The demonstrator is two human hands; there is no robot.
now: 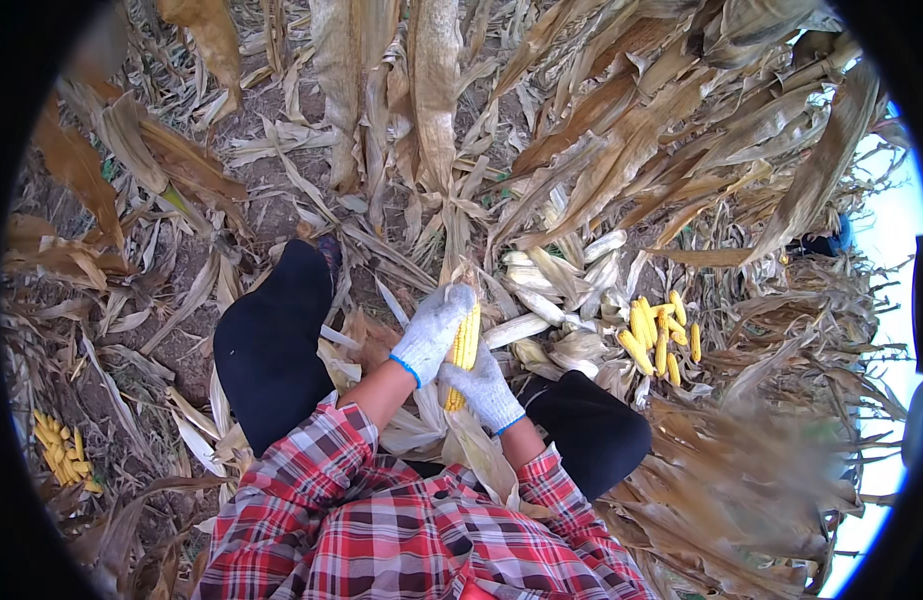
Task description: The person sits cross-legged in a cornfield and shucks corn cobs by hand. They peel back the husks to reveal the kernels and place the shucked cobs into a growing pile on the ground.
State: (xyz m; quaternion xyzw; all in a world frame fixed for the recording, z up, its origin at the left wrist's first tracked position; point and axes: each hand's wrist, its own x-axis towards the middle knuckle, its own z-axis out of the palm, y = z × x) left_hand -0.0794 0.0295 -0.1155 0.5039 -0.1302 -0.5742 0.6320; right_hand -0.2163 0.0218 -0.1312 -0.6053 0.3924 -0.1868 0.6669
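Observation:
A bare yellow corn ear point(465, 341) stands nearly lengthwise between my two hands, in front of my body. My left hand point(435, 330), in a grey knit glove with a blue cuff, wraps the upper part of the ear. Lower down, my right hand point(485, 386), gloved the same way, grips the ear from the right side. Dry silk and husk bits point(465, 274) show at the ear's upper end. A pale peeled husk point(484, 457) hangs below the right hand, towards my lap; whether it is still joined to the ear is hidden.
Pale ears in husks point(536, 285) lie right of my hands. Beyond them is a pile of bare yellow ears point(660, 334); another yellow pile point(60, 450) lies far left. Dry corn stalks point(435, 90) rise ahead and right. Part of a person point(825, 240) shows far right.

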